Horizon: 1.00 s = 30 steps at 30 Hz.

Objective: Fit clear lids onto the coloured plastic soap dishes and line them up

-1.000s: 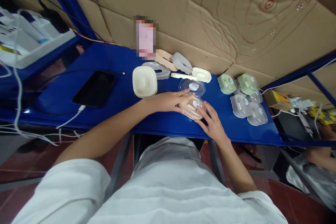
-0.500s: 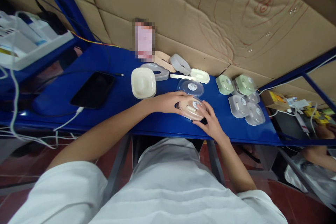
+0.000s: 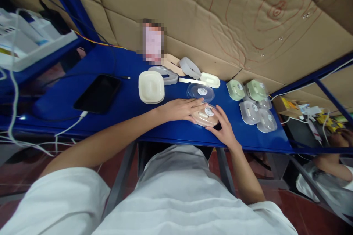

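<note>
- A beige box (image 3: 204,116) is seen near the front edge of the blue table (image 3: 116,108), just ahead of the person's torso; a clear lid with a round white sticker sits on top of it.
- The box is oval – its long axis runs roughly left to right across the table, the right end tipped slightly toward the person. It lies flat, lid up.
- The left hand (image 3: 180,109) is laid over the box's left end, fingers stretched out flat and close together, tips resting on the lid.
- The right hand (image 3: 224,126) is curled about the box's right end, fingers half bent and pressed to its rim – a loose hold rather than a full grip.
- A clear lid (image 3: 200,92) lies just behind the box, touching or nearly so; which cannot be told.
- A cream box (image 3: 151,87) stands to the left, well apart from the hands.
- Green boxes (image 3: 246,89) and grey boxes (image 3: 257,115) are clustered to the right.
- A black tablet (image 3: 97,93) lies far left with a white cable plugged in.
- Cardboard (image 3: 220,18) backs the table.
</note>
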Available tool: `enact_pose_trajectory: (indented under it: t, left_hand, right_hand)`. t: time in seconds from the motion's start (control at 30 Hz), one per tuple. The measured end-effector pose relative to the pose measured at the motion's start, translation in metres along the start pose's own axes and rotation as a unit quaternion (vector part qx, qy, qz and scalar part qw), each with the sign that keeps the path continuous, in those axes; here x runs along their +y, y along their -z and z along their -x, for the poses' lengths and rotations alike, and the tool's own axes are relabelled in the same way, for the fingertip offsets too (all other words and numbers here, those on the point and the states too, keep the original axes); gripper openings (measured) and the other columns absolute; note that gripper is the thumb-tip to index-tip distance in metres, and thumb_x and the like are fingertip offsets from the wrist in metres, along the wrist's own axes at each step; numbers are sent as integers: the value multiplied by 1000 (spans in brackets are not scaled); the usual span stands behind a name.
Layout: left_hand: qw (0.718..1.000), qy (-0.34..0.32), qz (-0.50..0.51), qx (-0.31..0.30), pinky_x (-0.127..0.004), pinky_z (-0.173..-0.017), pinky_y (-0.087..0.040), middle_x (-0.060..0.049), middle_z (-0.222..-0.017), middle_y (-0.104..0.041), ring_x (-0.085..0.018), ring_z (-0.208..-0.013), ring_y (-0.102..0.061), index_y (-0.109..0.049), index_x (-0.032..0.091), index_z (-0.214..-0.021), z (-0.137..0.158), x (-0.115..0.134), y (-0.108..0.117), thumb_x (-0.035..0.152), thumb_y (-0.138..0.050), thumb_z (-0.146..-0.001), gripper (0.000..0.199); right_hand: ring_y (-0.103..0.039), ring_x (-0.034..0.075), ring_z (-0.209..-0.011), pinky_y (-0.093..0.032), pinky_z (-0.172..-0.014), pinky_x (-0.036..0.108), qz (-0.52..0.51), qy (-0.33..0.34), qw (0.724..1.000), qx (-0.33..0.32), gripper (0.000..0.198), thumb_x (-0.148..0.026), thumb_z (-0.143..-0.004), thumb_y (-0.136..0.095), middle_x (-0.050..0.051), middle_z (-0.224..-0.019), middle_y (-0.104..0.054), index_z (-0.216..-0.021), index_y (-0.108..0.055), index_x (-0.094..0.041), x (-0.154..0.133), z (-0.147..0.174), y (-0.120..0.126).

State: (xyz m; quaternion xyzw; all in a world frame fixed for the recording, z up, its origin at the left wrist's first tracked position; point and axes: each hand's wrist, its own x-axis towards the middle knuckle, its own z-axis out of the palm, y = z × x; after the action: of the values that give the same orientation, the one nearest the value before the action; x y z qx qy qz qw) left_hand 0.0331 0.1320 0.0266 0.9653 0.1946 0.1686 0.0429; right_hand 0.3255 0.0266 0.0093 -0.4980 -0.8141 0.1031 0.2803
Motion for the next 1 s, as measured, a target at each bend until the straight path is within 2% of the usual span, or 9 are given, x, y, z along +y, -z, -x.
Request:
enact_pose_trajectory:
  t: [0.23,0.43,0.6,0.87,1.0]
  left_hand:
    - [999,-12,22,24,-39,-123,-49,-19,-176,-39,-35,-153,-56,-41,28,-170,1,-2,-12,45,-83,-95,88]
    - [999,-24,-16,27,-38,-119,-53,-19,-179,-31,-34,-157,-50,-38,37,-171,1,-1,-19,47,-81,-96,86]
    - [998,-34,-17,43,-36,-115,-56,-19,-179,-31,-33,-157,-51,-41,37,-170,4,-3,-27,49,-76,-100,79]
    - [996,-28,75,50,-38,-116,-57,-13,-181,-30,-32,-161,-46,-45,36,-168,6,-9,-34,49,-70,-105,69]
    - [985,-9,158,66,-41,-127,-47,-12,-178,-37,-29,-161,-46,-47,31,-168,6,-9,-33,49,-73,-103,72]
  right_hand:
    - [-25,35,-169,-36,-133,62,28,7,999,-19,92,-52,-100,-74,13,-185,-16,-176,-22,-37,2,4,-5]
    - [-25,36,-169,-36,-133,63,44,9,999,-8,89,-48,-103,-71,15,-183,-19,-176,-21,-35,-6,6,-2]
    - [-26,35,-169,-35,-133,63,35,15,999,2,87,-45,-104,-71,15,-183,-19,-175,-23,-33,-9,7,0]
    - [-34,36,-166,-39,-132,62,42,14,999,16,79,-47,-102,-72,9,-183,-23,-171,-35,-40,-6,9,0]
    - [-40,36,-163,-44,-129,61,49,17,998,29,79,-49,-100,-75,9,-179,-30,-170,-38,-42,-4,9,1]
